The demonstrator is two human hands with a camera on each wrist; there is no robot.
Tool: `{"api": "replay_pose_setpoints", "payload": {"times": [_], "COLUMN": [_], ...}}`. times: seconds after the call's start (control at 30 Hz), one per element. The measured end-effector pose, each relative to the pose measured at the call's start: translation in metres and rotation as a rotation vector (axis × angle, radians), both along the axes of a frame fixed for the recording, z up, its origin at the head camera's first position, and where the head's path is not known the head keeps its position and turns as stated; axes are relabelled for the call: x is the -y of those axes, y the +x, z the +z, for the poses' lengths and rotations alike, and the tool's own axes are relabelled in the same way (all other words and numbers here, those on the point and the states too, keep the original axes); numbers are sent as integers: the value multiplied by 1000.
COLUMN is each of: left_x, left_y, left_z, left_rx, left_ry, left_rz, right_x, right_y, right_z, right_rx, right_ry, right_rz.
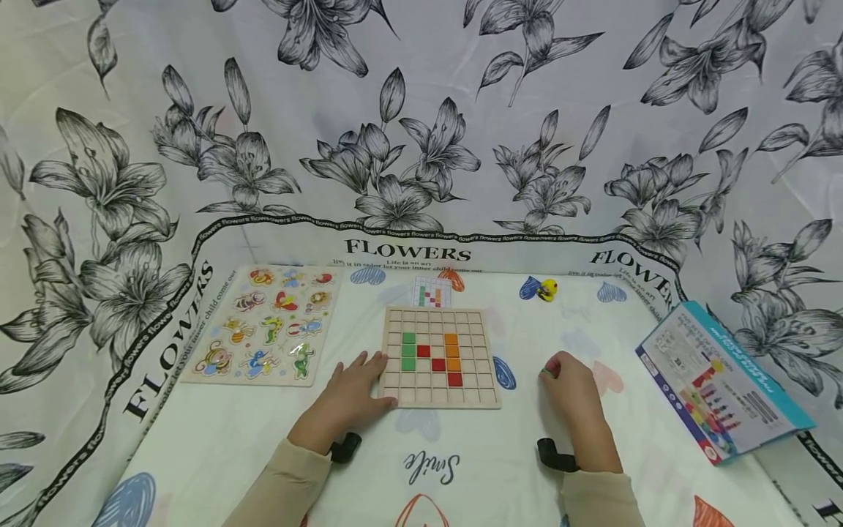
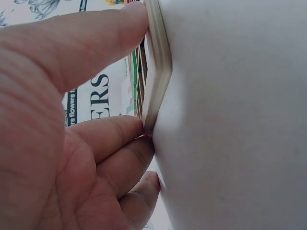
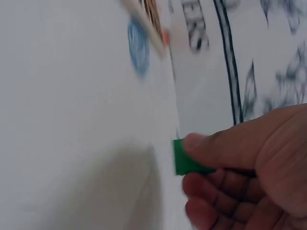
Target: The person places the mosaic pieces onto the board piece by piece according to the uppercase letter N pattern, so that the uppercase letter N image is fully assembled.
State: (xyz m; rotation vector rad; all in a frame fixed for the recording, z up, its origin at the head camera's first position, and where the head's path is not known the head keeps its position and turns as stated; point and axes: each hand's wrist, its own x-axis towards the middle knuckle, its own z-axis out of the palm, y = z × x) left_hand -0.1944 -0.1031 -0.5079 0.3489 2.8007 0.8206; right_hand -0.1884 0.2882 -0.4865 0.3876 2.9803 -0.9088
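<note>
A wooden grid board lies flat in front of me, with green, red and orange square tiles set in some of its cells. My left hand rests at the board's near left corner. In the left wrist view its thumb and fingertips touch the board's edges. To the right of the board, my right hand is above the cloth, pinching a green square tile between thumb and curled fingers. Behind the board lies a pattern card printed with a similar coloured layout.
At the left lies a wooden insect puzzle board. A box with a teal edge lies at the right. Toward the back right is a small yellow and black object. Floral-printed cloth hangs behind the table.
</note>
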Motion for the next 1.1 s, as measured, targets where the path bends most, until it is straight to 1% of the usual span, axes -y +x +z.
{"api": "replay_pose_setpoints", "payload": {"times": [0.07, 0.17, 0.27, 0.4, 0.5, 0.63, 0.73, 0.9, 1.0, 1.1], "left_x": [0, 1, 0, -1, -2, -4, -5, -4, -3, -1], "left_y": [0, 1, 3, 3, 1, -4, -6, -5, -5, -3], "left_z": [1, 2, 2, 3, 4, 6, 8, 9, 8, 6], "left_rx": [3, 9, 21, 27, 21, 3, -3, 5, 11, 17], "left_ry": [2, 6, 9, 7, -6, -21, -27, -28, -27, -29], "left_rz": [-1, 5, 10, 4, -8, -16, -20, -20, -18, -12], "right_x": [24, 68, 107, 139, 153, 162, 166, 169, 173, 178], "right_y": [-3, -9, -13, -19, -27, -39, -44, -46, -45, -44], "right_z": [6, 15, 19, 16, 13, 8, 5, 1, 1, -2], "right_rx": [-58, -104, -115, -125, -127, -131, -137, -117, -95, -68], "right_ry": [-17, -49, -66, -80, -99, -108, -91, -98, -120, -119], "right_rz": [47, 155, 264, 391, 447, 479, 508, 538, 552, 573]}}
